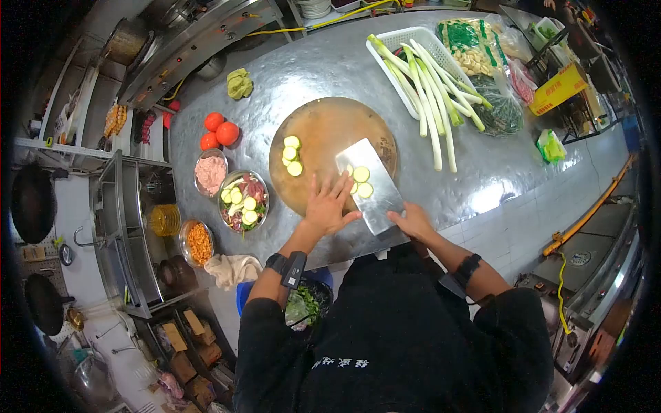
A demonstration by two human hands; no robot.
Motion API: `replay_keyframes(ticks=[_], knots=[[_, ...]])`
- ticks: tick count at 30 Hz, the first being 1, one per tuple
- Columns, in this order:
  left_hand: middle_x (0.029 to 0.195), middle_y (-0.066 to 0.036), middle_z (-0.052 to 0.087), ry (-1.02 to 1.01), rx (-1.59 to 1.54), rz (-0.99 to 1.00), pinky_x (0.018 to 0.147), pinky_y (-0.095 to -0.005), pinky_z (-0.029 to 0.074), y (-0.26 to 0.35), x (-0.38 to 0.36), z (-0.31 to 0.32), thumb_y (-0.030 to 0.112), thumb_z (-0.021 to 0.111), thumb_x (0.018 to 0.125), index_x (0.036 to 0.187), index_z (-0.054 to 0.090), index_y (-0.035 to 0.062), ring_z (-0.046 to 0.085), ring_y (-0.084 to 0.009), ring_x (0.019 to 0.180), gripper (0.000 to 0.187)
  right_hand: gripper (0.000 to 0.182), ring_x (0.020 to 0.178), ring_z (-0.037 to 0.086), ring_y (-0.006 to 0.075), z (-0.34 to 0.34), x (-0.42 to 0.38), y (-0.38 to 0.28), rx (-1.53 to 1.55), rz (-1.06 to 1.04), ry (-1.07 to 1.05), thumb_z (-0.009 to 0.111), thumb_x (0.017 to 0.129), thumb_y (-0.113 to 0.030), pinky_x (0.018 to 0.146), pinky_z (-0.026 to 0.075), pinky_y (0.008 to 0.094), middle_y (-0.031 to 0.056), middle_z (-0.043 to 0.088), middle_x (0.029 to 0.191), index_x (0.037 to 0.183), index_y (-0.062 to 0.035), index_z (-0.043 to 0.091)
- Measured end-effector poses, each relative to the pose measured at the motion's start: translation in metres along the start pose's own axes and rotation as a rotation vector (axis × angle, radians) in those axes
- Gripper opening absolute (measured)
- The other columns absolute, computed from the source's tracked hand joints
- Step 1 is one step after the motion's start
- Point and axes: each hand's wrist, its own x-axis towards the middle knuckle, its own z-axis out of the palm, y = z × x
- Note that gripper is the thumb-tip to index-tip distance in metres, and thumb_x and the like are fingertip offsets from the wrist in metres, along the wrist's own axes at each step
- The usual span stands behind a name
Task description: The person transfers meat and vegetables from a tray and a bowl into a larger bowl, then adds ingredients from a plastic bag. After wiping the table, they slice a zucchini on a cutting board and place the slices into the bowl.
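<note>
My right hand (413,221) is closed on a cleaver (380,206), whose broad blade lies nearly flat over the right side of a round wooden chopping board (323,138). Several pale green zucchini slices (361,181) rest on the blade. My left hand (329,204) is spread open over the board's near edge, its fingertips close to the blade. Another small group of zucchini slices (291,155) lies on the board's left. A metal bowl (267,206) left of the board holds more slices over dark red pieces and greens.
Three tomatoes (227,133), a bowl of pink minced meat (210,172) and a bowl of orange shreds (200,243) stand at left. Leeks (434,96) lie across a white basket (394,82) at the back right. A cloth (234,270) hangs by the table's near edge.
</note>
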Motion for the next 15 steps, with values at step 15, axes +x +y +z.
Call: replay_keyframes(ticks=[15], knots=[[0.153, -0.008, 0.021, -0.044, -0.037, -0.122, 0.110, -0.0596, 0.005, 0.010, -0.015, -0.001, 0.055, 0.043, 0.089, 0.143, 0.030, 0.0073, 0.009, -0.0348, 0.142, 0.074, 0.045, 0.058, 0.062, 0.0239, -0.033, 0.004, 0.031, 0.234, 0.053, 0.025, 0.068, 0.076, -0.036, 0.052, 0.048, 0.0375, 0.0161, 0.063, 0.073, 0.091, 0.0059, 0.062]])
